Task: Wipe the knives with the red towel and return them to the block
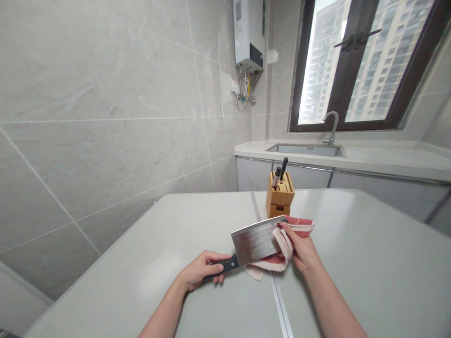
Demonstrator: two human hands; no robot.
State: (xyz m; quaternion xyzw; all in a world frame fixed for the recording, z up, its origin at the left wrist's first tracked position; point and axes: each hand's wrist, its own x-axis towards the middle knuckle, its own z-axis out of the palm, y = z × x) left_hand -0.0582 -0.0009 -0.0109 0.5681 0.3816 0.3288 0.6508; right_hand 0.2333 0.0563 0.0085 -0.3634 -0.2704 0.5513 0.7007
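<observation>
My left hand is wrapped round the black handle of a cleaver, whose broad steel blade points away to the right above the table. A red and white striped cloth is folded over the blade's far end and hangs beneath it. My right hand grips this cloth against the blade, thumb on top, with the other fingers mostly hidden. Just beyond the blade stands a wooden knife block. Two black-handled tools stick up from its slots.
The pale table has a seam running lengthwise down its middle. Past its far edge is a counter with a sink and a faucet under the window. A tiled wall rises on the left, with a water heater mounted in the corner.
</observation>
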